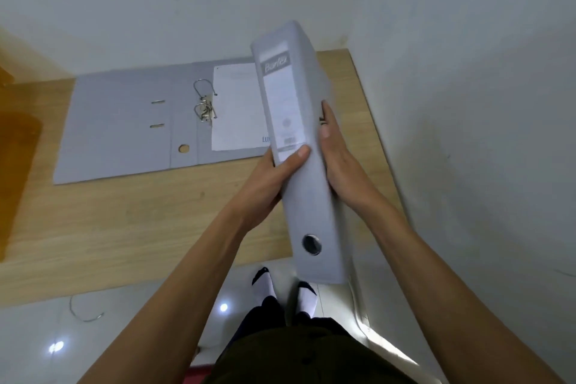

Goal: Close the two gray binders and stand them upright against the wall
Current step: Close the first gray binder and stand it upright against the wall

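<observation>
Toward the left of the desk [124, 221], the open binder [124, 125] lies flat with its covers spread, rings up, a sheet of paper [233, 109] on its right leaf; its far edge sits close to the back wall [187, 9]. That one is not yet closed, so I judge the job less than half done. To its right, the closed binder [299, 146] is shut but held in the air over the desk's right front corner, spine up toward me, not yet standing. The left hand [274, 178] clasps its left face, thumb laid across the spine label. The right hand [336, 159] presses flat against the right face, fingers stretched forward. Standing it against the wall remains.
</observation>
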